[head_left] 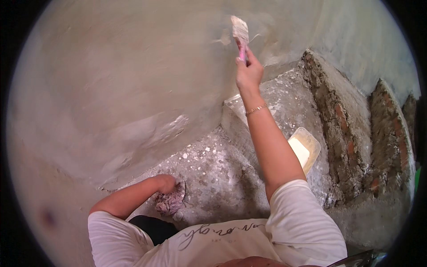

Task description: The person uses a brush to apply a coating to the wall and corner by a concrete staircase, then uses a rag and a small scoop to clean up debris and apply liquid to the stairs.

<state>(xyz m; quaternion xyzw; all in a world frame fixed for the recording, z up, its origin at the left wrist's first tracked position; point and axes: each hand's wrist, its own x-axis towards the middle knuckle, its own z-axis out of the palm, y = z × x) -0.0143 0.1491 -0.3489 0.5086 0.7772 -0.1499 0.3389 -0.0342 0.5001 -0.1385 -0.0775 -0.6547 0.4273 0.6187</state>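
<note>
My right hand (250,74) is closed round the pink handle of a paintbrush (240,30), reaching out toward the wall. The brush's wide bristles are coated in pale paint and lie at or close to the wall (133,58); whether they touch it I cannot tell. Around the bristles, a few light marks show on the greyish wall. Lower down on the left, my left hand (167,183) is closed on a crumpled, purplish rag (171,200), its fingers mostly hidden from view. Beyond my right forearm stands a translucent plastic tub (315,144) with white paint in it, partly covered by the arm.
Rough concrete steps (209,178) run below the wall, speckled with white flakes and splashes. At the right, higher steps (342,115) show bare brick and crumbly mortar on their faces. A small green thing (417,179) shows at the far right edge.
</note>
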